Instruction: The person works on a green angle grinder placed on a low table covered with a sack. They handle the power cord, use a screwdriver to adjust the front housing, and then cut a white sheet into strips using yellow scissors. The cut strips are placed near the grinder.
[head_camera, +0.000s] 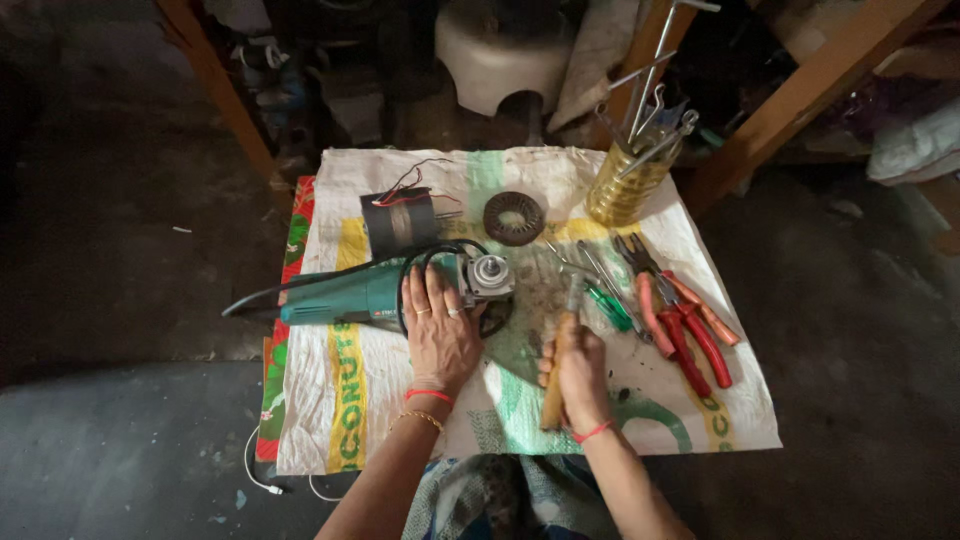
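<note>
A green angle grinder lies on a white woven sack, its bare metal head pointing right. My left hand rests flat on the grinder's body just behind the head. My right hand grips a wooden-handled tool, its metal tip pointing up toward the grinder head. Both wrists carry red thread bands; the left also has a gold bangle.
On the sack lie a dark ring-shaped stator, a black motor part with red wires, red-handled pliers, green screwdrivers and a yellow jar of spanners. Wooden legs and a white stool stand behind.
</note>
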